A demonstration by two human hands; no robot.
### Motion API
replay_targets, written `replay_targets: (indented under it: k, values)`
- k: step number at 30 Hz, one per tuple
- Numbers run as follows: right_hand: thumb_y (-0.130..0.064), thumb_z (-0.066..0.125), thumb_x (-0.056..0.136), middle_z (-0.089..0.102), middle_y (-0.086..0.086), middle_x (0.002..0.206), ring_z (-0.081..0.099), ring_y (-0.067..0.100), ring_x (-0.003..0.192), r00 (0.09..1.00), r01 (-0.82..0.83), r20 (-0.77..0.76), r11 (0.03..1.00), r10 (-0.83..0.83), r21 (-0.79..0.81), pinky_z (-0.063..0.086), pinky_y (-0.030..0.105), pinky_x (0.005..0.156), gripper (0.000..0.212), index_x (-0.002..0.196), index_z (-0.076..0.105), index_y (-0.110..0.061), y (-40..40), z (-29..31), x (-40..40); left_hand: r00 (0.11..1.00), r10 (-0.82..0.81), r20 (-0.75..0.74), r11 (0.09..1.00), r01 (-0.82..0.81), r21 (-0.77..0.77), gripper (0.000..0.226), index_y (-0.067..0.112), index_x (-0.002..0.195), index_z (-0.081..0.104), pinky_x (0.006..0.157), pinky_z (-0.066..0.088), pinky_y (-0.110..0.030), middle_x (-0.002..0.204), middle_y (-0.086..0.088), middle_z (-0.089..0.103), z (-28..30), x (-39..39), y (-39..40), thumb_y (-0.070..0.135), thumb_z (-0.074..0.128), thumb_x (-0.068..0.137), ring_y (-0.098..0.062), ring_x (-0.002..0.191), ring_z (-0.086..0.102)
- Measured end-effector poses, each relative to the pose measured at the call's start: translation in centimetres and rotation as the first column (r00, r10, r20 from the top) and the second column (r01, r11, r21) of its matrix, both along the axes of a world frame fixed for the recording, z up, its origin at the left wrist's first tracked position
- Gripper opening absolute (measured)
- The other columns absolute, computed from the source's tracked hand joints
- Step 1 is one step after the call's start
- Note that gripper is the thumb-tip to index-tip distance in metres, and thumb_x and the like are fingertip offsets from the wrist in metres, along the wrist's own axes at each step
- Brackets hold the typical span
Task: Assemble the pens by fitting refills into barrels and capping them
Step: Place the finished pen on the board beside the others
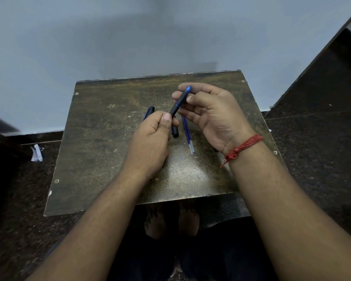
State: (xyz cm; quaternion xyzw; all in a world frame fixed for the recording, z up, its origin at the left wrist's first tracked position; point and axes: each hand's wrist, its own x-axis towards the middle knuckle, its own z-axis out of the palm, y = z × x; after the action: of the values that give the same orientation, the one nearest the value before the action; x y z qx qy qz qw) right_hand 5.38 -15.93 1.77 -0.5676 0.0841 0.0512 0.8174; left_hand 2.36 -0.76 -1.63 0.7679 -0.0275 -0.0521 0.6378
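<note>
Holding one dark pen (179,102) above the table (101,138), left hand (152,136) fingers pinched on its near end, right hand (209,110) fingers curled loosely round its blue far tip. Best gripping firmly, keeping it straight, pushing gently. Loose refills (187,134) lying just below.

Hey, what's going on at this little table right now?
A person is putting pens together on a small worn table. The left hand grips the lower end of a dark pen barrel, and the right hand steadies its blue-tipped upper end. Both hold it tilted above the tabletop. Loose blue refills lie on the table beneath the hands, with a black cap beside them and another dark pen part behind the left hand.
</note>
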Motion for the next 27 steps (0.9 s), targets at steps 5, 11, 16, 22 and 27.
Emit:
replay_targets:
  k: [5,11,16,22,27]
  values:
    - [-0.007,0.066,0.092,0.07,0.017,0.098,0.068,0.029,0.092,0.999,0.037,-0.017,0.999,-0.037,-0.012,0.058,0.038,0.084,0.006,0.098,0.064,-0.008,0.41,-0.08,-0.06,1.0,-0.005,0.007,1.0,0.005,0.003,0.032,0.032,0.084,0.066,0.062,0.034,-0.044,0.051,0.016,0.043,0.05,0.09,-0.05,0.048,0.041,0.096,-0.011,0.051,0.034]
    - [-0.005,0.067,0.091,0.062,0.011,0.083,0.061,0.021,0.077,0.999,0.036,0.001,0.997,-0.036,-0.074,0.058,0.038,0.077,0.01,0.085,0.06,-0.01,0.72,-0.41,-0.06,1.0,-0.003,0.007,1.0,0.002,0.02,0.032,0.034,0.083,0.066,0.062,0.035,-0.043,0.052,0.016,0.043,0.09,0.07,-0.04,0.048,0.04,0.097,-0.01,0.052,0.035]
    - [0.009,0.048,0.091,0.072,0.017,0.097,0.069,0.023,0.089,1.0,0.008,-0.022,1.0,-0.009,-0.022,0.057,0.038,0.085,0.025,0.104,0.067,-0.001,0.43,0.05,-0.11,1.0,-0.006,0.0,1.0,0.006,0.011,0.032,0.035,0.083,0.065,0.063,0.034,-0.044,0.052,0.017,0.043,0.01,0.14,-0.04,0.049,0.04,0.096,-0.011,0.052,0.034]
    - [-0.013,0.069,0.091,0.066,0.012,0.09,0.064,0.023,0.083,0.999,0.037,-0.012,0.995,-0.038,-0.097,0.059,0.037,0.078,0.008,0.092,0.061,-0.01,0.6,-0.28,-0.08,1.0,-0.008,0.01,1.0,0.008,0.016,0.032,0.034,0.083,0.066,0.063,0.034,-0.043,0.052,0.017,0.044,0.03,0.14,-0.06,0.048,0.04,0.096,-0.01,0.052,0.035]
    - [0.0,0.059,0.093,0.068,0.011,0.086,0.064,0.021,0.081,0.999,0.032,-0.003,0.997,-0.032,-0.072,0.058,0.037,0.08,0.008,0.095,0.066,-0.004,0.43,-0.23,0.02,1.0,-0.006,0.001,1.0,0.006,0.014,0.033,0.033,0.084,0.066,0.063,0.034,-0.043,0.052,0.015,0.043,0.01,0.12,-0.03,0.05,0.041,0.095,-0.012,0.052,0.034]
